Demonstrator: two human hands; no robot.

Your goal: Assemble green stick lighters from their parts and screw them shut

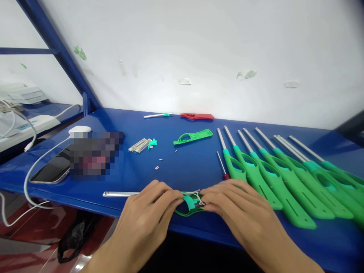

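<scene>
Near the front edge of the table, an opened green utility lighter [186, 214] lies between my hands, its inside facing up. My left hand [150, 212] is closed, fingertips pinching the lighter beside its teal trigger [188, 201]. From under that hand the metal tube [118, 194] sticks out to the left. My right hand [239, 206] is closed too, its thumb and fingers pressed at the lighter's right part, beside a thin white wire [196, 193] and a small dark part. Both palms and most of the lighter's handle are hidden.
Several assembled green lighters [273, 167] lie at the right, beside a screwdriver [222, 165]. Further back are a green half shell [195, 136], a red lighter handle [197, 116], a loose tube [156, 115] and clear fuel tanks [140, 145]. A phone [52, 167] with a cable lies left.
</scene>
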